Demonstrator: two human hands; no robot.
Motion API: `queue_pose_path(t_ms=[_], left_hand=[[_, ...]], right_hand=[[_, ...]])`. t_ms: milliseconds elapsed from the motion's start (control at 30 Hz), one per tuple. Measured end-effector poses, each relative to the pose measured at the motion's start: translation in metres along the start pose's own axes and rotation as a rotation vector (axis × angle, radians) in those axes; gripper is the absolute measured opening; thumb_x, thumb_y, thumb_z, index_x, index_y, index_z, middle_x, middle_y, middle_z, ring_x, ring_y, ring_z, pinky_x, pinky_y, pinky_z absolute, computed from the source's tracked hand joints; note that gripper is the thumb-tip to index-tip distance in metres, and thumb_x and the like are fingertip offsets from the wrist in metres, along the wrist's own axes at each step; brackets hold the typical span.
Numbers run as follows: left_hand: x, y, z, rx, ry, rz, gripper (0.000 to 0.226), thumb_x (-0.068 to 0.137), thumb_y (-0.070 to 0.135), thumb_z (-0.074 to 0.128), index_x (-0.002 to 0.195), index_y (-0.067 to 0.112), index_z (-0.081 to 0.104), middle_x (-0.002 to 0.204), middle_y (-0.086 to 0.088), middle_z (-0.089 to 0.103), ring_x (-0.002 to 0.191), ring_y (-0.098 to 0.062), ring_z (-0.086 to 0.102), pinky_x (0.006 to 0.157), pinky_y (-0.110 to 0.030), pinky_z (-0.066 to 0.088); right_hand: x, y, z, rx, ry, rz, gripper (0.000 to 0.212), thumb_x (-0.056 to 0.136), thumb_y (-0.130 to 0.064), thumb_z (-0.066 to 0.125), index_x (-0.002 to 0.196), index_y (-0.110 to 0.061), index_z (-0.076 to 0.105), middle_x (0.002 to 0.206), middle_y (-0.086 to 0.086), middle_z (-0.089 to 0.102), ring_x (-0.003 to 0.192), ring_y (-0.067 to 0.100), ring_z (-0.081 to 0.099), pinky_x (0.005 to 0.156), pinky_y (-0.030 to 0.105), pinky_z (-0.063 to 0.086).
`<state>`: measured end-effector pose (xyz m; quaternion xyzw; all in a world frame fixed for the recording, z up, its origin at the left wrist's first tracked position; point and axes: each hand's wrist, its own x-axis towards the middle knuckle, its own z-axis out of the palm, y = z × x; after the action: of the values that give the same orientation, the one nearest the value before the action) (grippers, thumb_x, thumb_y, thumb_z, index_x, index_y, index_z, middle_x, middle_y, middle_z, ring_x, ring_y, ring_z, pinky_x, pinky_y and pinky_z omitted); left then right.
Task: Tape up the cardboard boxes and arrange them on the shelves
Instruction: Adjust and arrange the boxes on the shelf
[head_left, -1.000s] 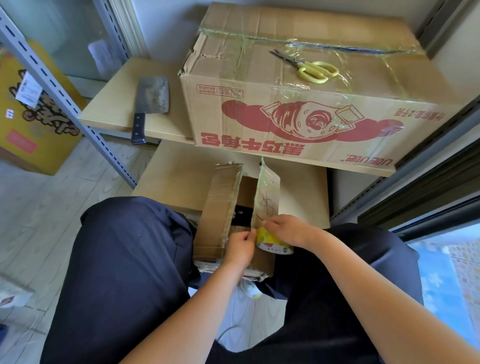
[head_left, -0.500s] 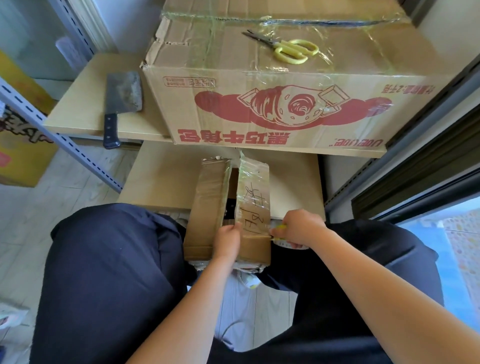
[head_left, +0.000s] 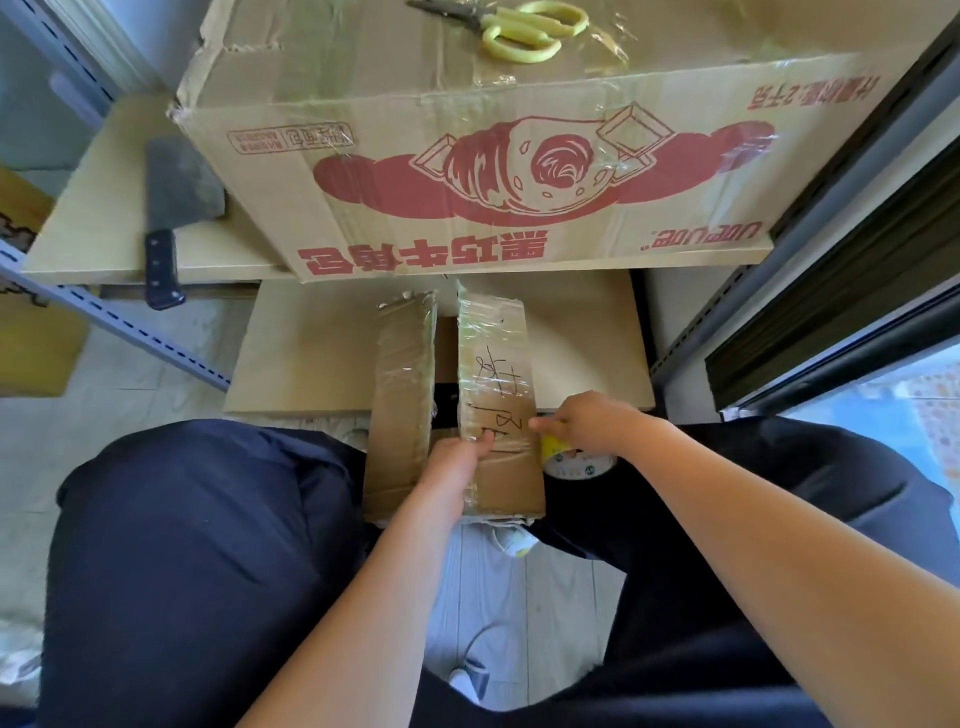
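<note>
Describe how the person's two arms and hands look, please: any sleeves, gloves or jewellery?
Both forearms are bare up to the frame edge, with no sleeve in view. The left hand and right hand wear no gloves; no rings, watch or bracelet are visible.

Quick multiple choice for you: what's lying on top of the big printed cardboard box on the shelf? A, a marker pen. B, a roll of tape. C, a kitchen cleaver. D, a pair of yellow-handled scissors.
D: the yellow-handled scissors lie on top of the big printed box, while the cleaver sits on the shelf board to its left and the tape roll is down by the right hand.
</note>
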<state>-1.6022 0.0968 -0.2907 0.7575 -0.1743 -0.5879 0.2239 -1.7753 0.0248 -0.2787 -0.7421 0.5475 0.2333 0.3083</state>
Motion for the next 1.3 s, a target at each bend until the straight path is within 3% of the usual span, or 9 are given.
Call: queue_pose_path(t_ms=[200, 433, 533, 600, 767, 933, 1100, 1200, 1300], left_hand=[[0.000, -0.003, 0.000, -0.078, -0.027, -0.007, 0.064, 0.093, 0.038, 0.063, 0.142, 0.002, 0.042, 0.151, -0.014, 0.040, 0.139, -0.031, 0.037, 0.112, -0.046, 0.029], [-0.005, -0.011, 0.005, -0.113, -0.047, 0.002, 0.047, 0.089, 0.043, 0.067, 0.124, 0.013, 0.056, 0.133, -0.007, 0.056, 0.122, -0.026, 0.050, 0.102, -0.040, 0.034], [-0.005, -0.015, 0.005, -0.101, -0.050, 0.041, 0.041, 0.080, 0.044, 0.077, 0.109, 0.016, 0.067, 0.108, 0.005, 0.068, 0.101, -0.016, 0.058, 0.085, -0.028, 0.039], [-0.003, -0.017, 0.006, -0.079, -0.026, 0.061, 0.041, 0.078, 0.037, 0.081, 0.111, 0.016, 0.069, 0.102, 0.003, 0.072, 0.092, -0.013, 0.064, 0.071, -0.026, 0.043], [0.000, -0.020, 0.010, -0.145, -0.021, 0.086, 0.017, 0.087, 0.011, 0.072, 0.104, 0.013, 0.073, 0.075, 0.009, 0.075, 0.061, 0.002, 0.069, 0.050, -0.010, 0.048], [0.004, -0.020, 0.009, -0.127, -0.019, 0.070, 0.021, 0.085, 0.020, 0.075, 0.105, 0.016, 0.072, 0.089, 0.005, 0.077, 0.080, -0.007, 0.071, 0.067, -0.020, 0.051], [0.002, -0.004, 0.013, 0.101, 0.208, 0.290, 0.048, 0.075, 0.033, 0.080, 0.115, 0.028, 0.053, 0.111, 0.003, 0.068, 0.096, -0.016, 0.067, 0.090, -0.034, 0.053], [-0.024, 0.024, 0.016, 0.334, 0.348, 0.404, 0.067, 0.087, 0.022, 0.067, 0.146, 0.012, 0.038, 0.137, -0.005, 0.052, 0.125, -0.025, 0.053, 0.095, -0.028, 0.043], [-0.049, 0.052, 0.016, 0.356, 0.391, 0.512, 0.059, 0.091, 0.027, 0.060, 0.145, 0.016, 0.039, 0.141, -0.005, 0.047, 0.129, -0.026, 0.049, 0.104, -0.037, 0.045]], right_hand=[[-0.003, -0.010, 0.013, -0.364, 0.281, -0.030, 0.022, 0.092, -0.020, 0.054, 0.114, -0.022, 0.059, 0.104, -0.002, 0.066, 0.094, 0.023, 0.064, 0.065, 0.028, 0.038], [0.019, -0.014, 0.048, -0.103, 0.277, 0.164, 0.022, 0.048, -0.015, 0.086, 0.060, -0.016, 0.068, 0.058, 0.000, 0.065, 0.056, 0.023, 0.063, 0.058, 0.024, 0.032], [0.024, -0.024, 0.064, 0.012, 0.413, 0.165, 0.005, 0.077, -0.016, 0.069, 0.082, -0.018, 0.072, 0.079, 0.003, 0.071, 0.081, 0.027, 0.067, 0.071, 0.031, 0.042], [0.025, -0.035, 0.071, 0.192, 0.510, 0.303, 0.025, 0.097, -0.021, 0.044, 0.103, -0.020, 0.068, 0.102, 0.004, 0.070, 0.106, 0.029, 0.060, 0.088, 0.036, 0.040], [0.033, -0.055, 0.081, 0.376, 0.797, 0.423, 0.035, 0.099, -0.033, 0.040, 0.088, -0.010, 0.064, 0.087, 0.011, 0.066, 0.087, 0.032, 0.060, 0.092, 0.045, 0.039], [0.038, -0.051, 0.093, 0.292, 0.685, 0.313, 0.051, 0.099, -0.042, 0.024, 0.104, -0.013, 0.066, 0.104, 0.008, 0.070, 0.106, 0.030, 0.057, 0.104, 0.048, 0.031], [0.032, -0.052, 0.078, 0.297, 0.528, 0.273, 0.062, 0.104, -0.046, 0.017, 0.154, -0.009, 0.023, 0.156, 0.007, 0.032, 0.148, 0.025, 0.018, 0.118, 0.054, -0.002], [0.008, -0.060, 0.052, 0.278, 0.755, 0.198, 0.051, 0.101, -0.033, 0.031, 0.143, -0.008, 0.044, 0.137, 0.009, 0.056, 0.133, 0.028, 0.046, 0.114, 0.051, 0.027], [-0.040, -0.072, 0.001, 0.448, 1.039, -0.051, 0.027, 0.095, -0.021, 0.045, 0.115, -0.014, 0.061, 0.098, 0.001, 0.065, 0.091, 0.024, 0.063, 0.073, 0.035, 0.053]])
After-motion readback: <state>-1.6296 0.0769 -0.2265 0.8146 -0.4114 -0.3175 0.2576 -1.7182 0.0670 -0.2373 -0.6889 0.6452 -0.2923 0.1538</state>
